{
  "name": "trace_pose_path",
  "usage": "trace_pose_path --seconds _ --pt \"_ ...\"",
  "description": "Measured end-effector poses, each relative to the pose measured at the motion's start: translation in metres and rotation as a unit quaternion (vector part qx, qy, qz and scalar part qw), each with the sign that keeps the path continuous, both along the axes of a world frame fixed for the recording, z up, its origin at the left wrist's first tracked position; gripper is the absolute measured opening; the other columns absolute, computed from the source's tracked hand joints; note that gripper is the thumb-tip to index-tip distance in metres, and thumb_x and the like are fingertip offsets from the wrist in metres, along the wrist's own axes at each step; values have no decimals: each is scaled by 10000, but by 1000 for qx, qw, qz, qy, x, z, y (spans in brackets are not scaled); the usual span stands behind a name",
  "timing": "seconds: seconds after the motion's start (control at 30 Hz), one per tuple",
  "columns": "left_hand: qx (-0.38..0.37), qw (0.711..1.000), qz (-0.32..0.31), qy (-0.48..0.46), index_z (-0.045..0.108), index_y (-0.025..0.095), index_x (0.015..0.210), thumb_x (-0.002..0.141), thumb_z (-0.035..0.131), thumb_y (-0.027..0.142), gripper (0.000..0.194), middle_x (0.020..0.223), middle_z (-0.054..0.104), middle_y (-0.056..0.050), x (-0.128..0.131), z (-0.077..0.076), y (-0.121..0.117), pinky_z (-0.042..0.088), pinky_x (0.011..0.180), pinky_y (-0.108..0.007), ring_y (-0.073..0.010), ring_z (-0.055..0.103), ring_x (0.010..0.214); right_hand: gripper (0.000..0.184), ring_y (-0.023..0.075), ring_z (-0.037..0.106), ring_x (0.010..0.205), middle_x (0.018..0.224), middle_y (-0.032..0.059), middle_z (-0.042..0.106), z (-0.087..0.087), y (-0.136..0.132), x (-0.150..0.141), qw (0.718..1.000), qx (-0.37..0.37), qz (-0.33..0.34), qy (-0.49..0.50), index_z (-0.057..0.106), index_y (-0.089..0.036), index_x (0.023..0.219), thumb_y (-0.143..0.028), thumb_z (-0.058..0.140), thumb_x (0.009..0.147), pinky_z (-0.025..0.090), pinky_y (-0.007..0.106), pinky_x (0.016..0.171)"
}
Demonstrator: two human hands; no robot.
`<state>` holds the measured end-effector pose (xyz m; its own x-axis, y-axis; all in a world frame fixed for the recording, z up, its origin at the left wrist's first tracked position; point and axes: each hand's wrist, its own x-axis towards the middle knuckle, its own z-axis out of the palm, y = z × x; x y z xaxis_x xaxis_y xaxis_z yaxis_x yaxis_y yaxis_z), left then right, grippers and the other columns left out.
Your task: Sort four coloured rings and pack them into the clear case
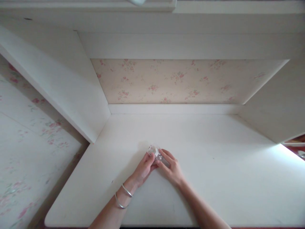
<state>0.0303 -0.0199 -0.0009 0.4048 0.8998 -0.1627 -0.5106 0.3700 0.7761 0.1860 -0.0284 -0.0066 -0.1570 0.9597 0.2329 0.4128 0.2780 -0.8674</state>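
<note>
Over the middle of the white desk [195, 190], both hands are closed around a small, shiny, rectangular packet [156, 153] with clear, white and greyish patches. I cannot make out what kind of packet it is. My left hand [144, 167] grips its left side, with the thumb lying on top. Two silver bangles [124, 197] circle the left wrist. From the right, my right hand [172, 165] pinches the other end between thumb and fingers. Parts of the packet are hidden behind the fingers.
A white side panel [62, 73] rises at the left and another panel [274, 101] at the right. Floral wallpaper [166, 81] shows behind the desk, under an overhanging white shelf [166, 44]. At the far right edge lies a partly visible reddish-brown object [297, 140].
</note>
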Motion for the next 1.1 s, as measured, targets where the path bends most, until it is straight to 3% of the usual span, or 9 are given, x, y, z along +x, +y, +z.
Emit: trace_pose_path --seconds 0.17,0.6,1.1 --pt "-7 1000 16 -15 424 279 1337 822 631 333 558 1328 494 -95 0 5 3 416 980 -409 -258 447 1227 482 245 472 1211 1325 64 499 3 -2 7 999 -17 24 14 513 -272 1298 -453 550 853 371 384 1034" --pt "-12 1000 19 -2 465 242 1306 796 667 293 552 1232 559 -99 1 9 0 446 904 -347 -213 553 1059 464 248 491 1180 1314 69 503 4 -2 10 998 -41 36 23 526 -273 1286 -487 486 876 395 382 999" --pt "-17 999 37 7 459 248 1287 795 665 308 537 1214 566 -90 2 10 -1 456 902 -370 -204 575 1023 428 234 526 1131 1274 72 530 9 -1 9 997 -39 55 40 541 -283 1271 -469 454 896 424 383 968"
